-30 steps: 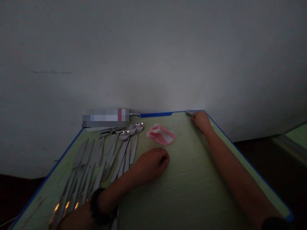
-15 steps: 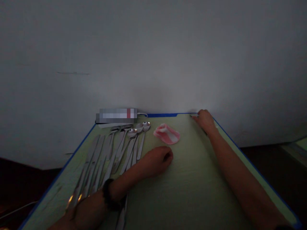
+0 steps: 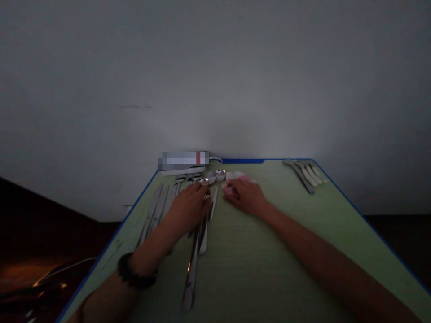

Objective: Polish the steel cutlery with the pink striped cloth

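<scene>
My right hand (image 3: 247, 195) is closed on a pink and white cloth (image 3: 232, 190), with part of the cloth spread behind the fingers. My left hand (image 3: 191, 204) lies over the row of metal cutlery, its fingers curled down among the pieces just in front of a spoon bowl (image 3: 204, 181). What those fingers grip is hidden. From under the palm a long shiny handle (image 3: 190, 280) runs toward me. Another spoon (image 3: 220, 172) lies between the two hands, near the cloth. Table knives (image 3: 153, 206) lie side by side left of my left hand, partly covered by the forearm.
Several pieces of cutlery (image 3: 301, 172), some with pale handles, lie at the back right of the green table (image 3: 269, 269). A blurred-out box-like object (image 3: 183, 160) with a white cord (image 3: 216, 159) stands at the back left, against the grey wall (image 3: 235, 89).
My right hand has come from the back right corner onto the cloth, uncovering the cutlery there. My left hand has moved left and forward onto the cutlery row. The view has shifted.
</scene>
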Action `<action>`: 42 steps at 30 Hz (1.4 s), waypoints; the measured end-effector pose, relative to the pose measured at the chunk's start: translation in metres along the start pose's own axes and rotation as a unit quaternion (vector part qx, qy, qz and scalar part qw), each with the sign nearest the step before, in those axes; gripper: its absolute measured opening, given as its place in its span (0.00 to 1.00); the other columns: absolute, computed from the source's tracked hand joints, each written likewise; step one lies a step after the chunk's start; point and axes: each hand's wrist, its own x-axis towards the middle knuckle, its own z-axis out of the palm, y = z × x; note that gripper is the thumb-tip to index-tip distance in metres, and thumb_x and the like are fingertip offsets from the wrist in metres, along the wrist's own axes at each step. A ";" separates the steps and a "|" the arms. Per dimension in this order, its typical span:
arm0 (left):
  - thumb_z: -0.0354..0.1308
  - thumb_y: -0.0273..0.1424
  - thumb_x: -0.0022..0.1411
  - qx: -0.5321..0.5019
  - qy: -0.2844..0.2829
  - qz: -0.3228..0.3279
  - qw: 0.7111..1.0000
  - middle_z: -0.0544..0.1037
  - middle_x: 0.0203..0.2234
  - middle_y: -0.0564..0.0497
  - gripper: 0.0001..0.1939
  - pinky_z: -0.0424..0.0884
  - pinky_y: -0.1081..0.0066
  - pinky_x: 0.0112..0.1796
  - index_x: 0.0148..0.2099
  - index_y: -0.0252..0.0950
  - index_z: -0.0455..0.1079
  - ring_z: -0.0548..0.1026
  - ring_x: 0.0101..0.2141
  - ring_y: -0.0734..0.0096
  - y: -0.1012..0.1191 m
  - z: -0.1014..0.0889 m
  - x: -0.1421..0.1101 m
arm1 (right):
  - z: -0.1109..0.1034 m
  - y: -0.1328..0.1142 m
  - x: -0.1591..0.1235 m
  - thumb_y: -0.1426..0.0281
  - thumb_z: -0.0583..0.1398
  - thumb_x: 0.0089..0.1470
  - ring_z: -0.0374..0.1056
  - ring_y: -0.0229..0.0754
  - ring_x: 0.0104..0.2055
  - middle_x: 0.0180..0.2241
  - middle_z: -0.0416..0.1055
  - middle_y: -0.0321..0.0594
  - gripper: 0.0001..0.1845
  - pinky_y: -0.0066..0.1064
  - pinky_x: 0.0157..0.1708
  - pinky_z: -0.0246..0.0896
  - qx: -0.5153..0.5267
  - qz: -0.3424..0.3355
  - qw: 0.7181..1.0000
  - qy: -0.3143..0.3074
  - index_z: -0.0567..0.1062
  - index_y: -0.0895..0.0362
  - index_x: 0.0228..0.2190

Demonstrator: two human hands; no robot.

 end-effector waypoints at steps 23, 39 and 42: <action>0.42 0.34 0.65 -0.074 -0.054 -0.133 0.987 0.76 0.33 0.46 0.14 0.65 0.71 0.29 0.51 0.36 0.57 0.76 0.31 0.64 -0.002 0.003 -0.022 | 0.021 0.008 0.000 0.63 0.53 0.54 0.62 0.49 0.48 0.46 0.66 0.49 0.25 0.41 0.47 0.57 -0.005 -0.004 1.000 0.026 0.62 0.57 0.53; 0.46 0.40 0.63 0.064 -0.012 -0.055 0.996 0.68 0.46 0.44 0.16 0.61 0.57 0.45 0.49 0.40 0.65 0.64 0.47 0.54 -0.001 0.007 -0.021 | 0.019 0.007 0.001 0.69 0.47 0.60 0.66 0.42 0.47 0.47 0.70 0.40 0.18 0.37 0.49 0.57 0.072 -0.013 0.996 0.047 0.67 0.53 0.49; 0.45 0.39 0.63 0.084 -0.026 -0.066 0.994 0.70 0.40 0.44 0.15 0.62 0.58 0.43 0.42 0.36 0.68 0.66 0.43 0.55 -0.001 0.008 -0.020 | 0.020 0.008 0.001 0.68 0.48 0.59 0.66 0.42 0.45 0.44 0.72 0.39 0.17 0.37 0.48 0.57 0.050 -0.012 0.998 0.022 0.69 0.52 0.47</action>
